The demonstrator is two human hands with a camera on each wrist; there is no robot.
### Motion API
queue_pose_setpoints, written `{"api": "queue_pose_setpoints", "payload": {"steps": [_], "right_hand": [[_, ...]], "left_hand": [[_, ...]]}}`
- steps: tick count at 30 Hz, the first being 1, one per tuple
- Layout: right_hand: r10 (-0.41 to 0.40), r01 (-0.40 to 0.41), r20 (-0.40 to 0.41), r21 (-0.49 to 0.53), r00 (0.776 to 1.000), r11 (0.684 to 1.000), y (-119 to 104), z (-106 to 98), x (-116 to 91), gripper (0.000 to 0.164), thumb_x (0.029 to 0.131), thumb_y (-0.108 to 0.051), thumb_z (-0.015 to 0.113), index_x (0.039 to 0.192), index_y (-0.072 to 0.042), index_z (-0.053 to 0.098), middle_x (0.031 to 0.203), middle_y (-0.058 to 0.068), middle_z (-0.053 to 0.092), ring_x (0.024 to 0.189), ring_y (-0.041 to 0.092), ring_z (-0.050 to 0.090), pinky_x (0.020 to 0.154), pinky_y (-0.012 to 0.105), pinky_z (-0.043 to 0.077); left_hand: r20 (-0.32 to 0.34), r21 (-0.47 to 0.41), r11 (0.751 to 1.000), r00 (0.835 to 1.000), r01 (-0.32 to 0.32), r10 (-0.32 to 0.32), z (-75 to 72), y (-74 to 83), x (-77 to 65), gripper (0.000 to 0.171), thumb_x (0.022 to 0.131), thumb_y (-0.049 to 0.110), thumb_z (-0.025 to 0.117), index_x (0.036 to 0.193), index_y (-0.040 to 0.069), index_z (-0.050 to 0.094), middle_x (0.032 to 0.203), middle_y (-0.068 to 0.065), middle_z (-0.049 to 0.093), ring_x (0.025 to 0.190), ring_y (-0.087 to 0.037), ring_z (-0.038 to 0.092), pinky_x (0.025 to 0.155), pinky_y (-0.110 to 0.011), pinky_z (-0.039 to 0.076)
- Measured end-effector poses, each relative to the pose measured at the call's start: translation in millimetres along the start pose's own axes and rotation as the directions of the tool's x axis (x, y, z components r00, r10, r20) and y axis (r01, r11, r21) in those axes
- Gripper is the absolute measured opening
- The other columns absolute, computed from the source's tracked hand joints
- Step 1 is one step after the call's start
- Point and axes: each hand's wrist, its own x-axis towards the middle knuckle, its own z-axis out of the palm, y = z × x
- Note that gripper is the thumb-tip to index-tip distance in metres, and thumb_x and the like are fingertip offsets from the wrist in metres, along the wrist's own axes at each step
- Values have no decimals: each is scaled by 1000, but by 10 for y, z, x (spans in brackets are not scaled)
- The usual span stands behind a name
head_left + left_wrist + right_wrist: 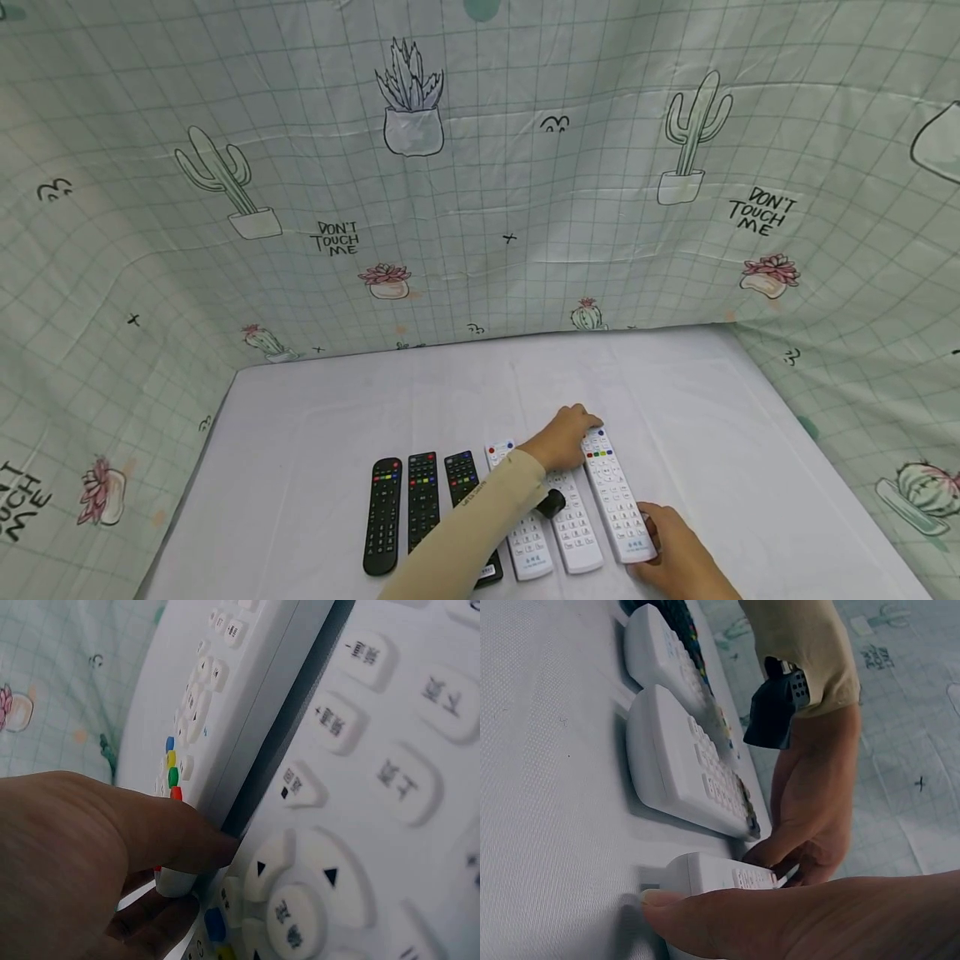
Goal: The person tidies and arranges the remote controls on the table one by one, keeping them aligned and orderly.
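Observation:
A white remote control (617, 500) at the right end of a row lies between my two hands. My left hand (564, 437) reaches across from the left and grips its far end. In the left wrist view the thumb (187, 838) presses along its side, with other fingers round the end. My right hand (684, 552) holds the near right corner of the same remote. In the right wrist view its thumb (705, 919) lies against the near end, while its other fingers are hidden. Closest on the left is a second white remote (579, 537), under the left wrist.
A third white remote (531, 552) and three black remotes, the leftmost a black one (382, 517), continue the row, partly covered by the beige sleeve (480, 517). A black wrist camera (552, 503) hangs over them. Patterned cloth (480, 192) walls surround the white table (300, 433).

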Motion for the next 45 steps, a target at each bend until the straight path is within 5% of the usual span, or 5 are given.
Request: {"api": "queue_pose_setpoints", "payload": {"steps": [17, 24, 30, 45], "right_hand": [[-16, 17, 19, -9, 1000, 1000, -14, -19, 23, 77, 71, 9, 89, 136, 20, 50, 100, 10, 57, 83, 15, 54, 68, 25, 51], [-20, 25, 72, -72, 997, 997, -31, -179, 48, 85, 76, -12, 94, 142, 18, 48, 107, 9, 57, 88, 17, 53, 74, 30, 51], [-53, 56, 21, -173, 998, 983, -35, -359, 122, 77, 91, -31, 84, 142, 16, 50, 114, 12, 59, 97, 22, 60, 80, 44, 56], [-226, 199, -113, -211, 967, 957, 14, -535, 353, 57, 100, -21, 74, 139, 16, 54, 124, 25, 60, 109, 39, 65, 88, 56, 57]], "left_hand": [[-13, -3, 1000, 1000, 1, -1, 37, -24, -28, 64, 90, -7, 71, 150, 11, 60, 139, -3, 58, 118, -12, 50, 100, -18, 44], [-56, 15, 1000, 998, -27, 27, -47, -96, -121, 62, 91, -5, 70, 150, 13, 60, 140, -3, 59, 124, -15, 52, 109, -24, 43], [-99, -14, 999, 994, -36, 34, -218, -159, -260, 60, 93, -2, 72, 150, 11, 60, 141, -6, 59, 126, -20, 53, 112, -33, 43], [-256, -185, 983, 965, 14, -62, -593, -532, -827, 54, 96, -2, 68, 148, 4, 59, 138, -12, 59, 128, -30, 52, 113, -51, 42]]}}
